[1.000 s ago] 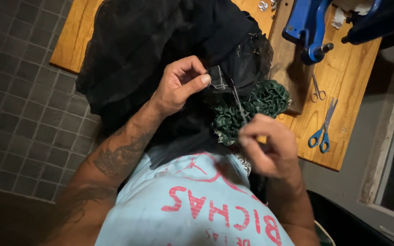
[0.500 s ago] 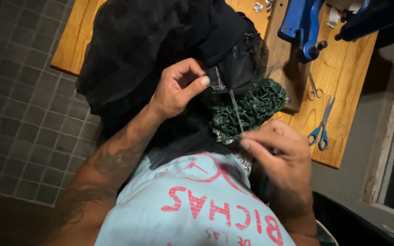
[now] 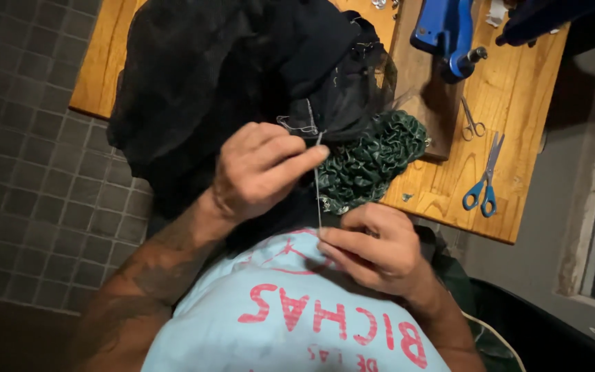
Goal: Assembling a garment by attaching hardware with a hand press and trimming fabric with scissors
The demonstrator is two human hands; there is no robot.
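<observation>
My left hand [image 3: 259,169] pinches the edge of a black mesh fabric [image 3: 208,76] that drapes over the wooden table and my lap. A thin thread [image 3: 318,200] runs straight down from that pinch to my right hand [image 3: 373,248], which grips its lower end close to my light blue shirt. A ruffled dark green fabric piece [image 3: 373,162] lies just right of the thread, joined to the black fabric. Whether a needle is in my right fingers is too small to tell.
The wooden table [image 3: 511,110] holds blue-handled scissors [image 3: 483,186], small metal snips [image 3: 472,120] and a blue clamp-like tool [image 3: 449,31]. Grey tiled floor [image 3: 29,165] lies to the left. A dark wall and window frame stand at the right.
My right hand has pulled the thread down toward my chest, drawing it taut. My left hand keeps its pinch on the black fabric.
</observation>
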